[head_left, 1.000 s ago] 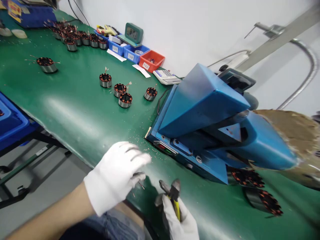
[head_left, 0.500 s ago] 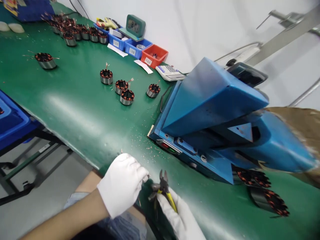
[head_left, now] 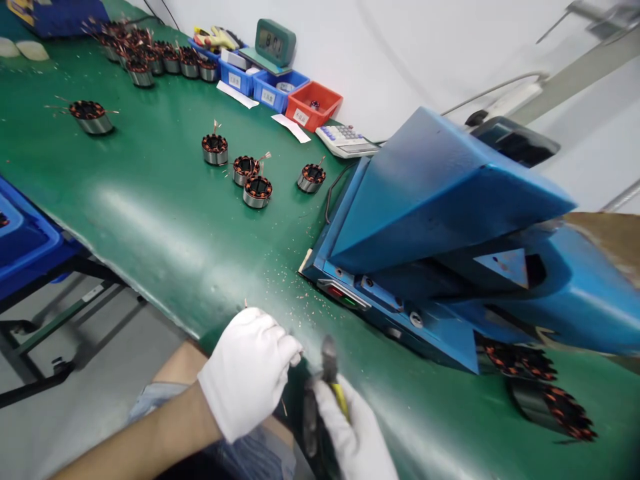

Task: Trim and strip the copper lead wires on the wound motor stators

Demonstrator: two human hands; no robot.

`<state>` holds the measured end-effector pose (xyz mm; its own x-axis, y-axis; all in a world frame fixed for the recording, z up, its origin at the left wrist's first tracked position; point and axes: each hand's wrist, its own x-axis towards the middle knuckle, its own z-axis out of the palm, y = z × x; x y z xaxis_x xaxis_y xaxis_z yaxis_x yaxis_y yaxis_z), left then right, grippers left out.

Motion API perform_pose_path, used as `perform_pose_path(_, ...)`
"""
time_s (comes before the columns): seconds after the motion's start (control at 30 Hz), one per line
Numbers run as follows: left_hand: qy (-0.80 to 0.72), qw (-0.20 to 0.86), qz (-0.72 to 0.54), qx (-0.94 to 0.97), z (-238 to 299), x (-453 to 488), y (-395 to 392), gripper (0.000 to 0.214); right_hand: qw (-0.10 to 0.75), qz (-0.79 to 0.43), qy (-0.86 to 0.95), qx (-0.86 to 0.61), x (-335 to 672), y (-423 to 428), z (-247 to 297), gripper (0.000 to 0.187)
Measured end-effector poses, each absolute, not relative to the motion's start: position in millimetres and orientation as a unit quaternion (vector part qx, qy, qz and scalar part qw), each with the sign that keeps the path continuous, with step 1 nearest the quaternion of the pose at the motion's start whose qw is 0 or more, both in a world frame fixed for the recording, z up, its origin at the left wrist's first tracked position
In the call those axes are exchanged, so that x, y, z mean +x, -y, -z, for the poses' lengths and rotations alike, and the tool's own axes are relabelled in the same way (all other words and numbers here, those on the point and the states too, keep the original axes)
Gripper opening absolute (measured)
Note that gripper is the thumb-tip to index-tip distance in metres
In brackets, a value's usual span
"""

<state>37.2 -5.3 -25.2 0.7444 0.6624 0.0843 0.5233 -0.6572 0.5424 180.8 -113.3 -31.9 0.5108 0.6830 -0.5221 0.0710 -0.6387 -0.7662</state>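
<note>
Beyond our fingers (head_left: 286, 348), the green table (head_left: 165, 227) is meeting a white wall (head_left: 360, 53). Our right hand (head_left: 353, 427) is gripping pliers (head_left: 329, 363) beside our curled left hand (head_left: 250, 373), which is perhaps pinching something.

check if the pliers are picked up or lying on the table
Picked up: the right hand grips the pliers by the yellow handle. Blur makes it unclear whether their jaws are open or shut.

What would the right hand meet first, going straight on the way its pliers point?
Probably the near corner of the blue machine, after the pliers cross the scattered scraps; their height is unclear, so they might touch the green table first.
</note>
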Motion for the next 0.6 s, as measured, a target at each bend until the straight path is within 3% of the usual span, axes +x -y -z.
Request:
perform_pose_path(0.1, -0.316, 0.253, -0.163, 0.9, 32, 39, -2, 0.013, 0.401, -0.395, 0.19, -0.805, 194, 114, 30, 0.053)
perform_pose_path(0.3, -0.122, 0.215, -0.188, 0.95, 22, 29, -21, 0.022, 0.391, -0.241, 0.29, -0.84, 197, 108, 44, 0.05)
perform_pose_path(0.43, -0.145, 0.187, -0.155, 0.959, 6, 7, -7, 0.032, 0.451, -0.359, 0.234, -0.783, 203, 109, 55, 0.052)
perform_pose_path(0.53, -0.224, 0.216, -0.235, 0.921, 0, 4, -2, 0.023, 0.504, -0.441, 0.214, -0.711, 208, 114, 48, 0.054)
perform_pose_path(0.6, -0.307, 0.206, -0.252, 0.894, -1, 12, -5, 0.015, 0.491, -0.457, 0.238, -0.703, 208, 115, 38, 0.051)
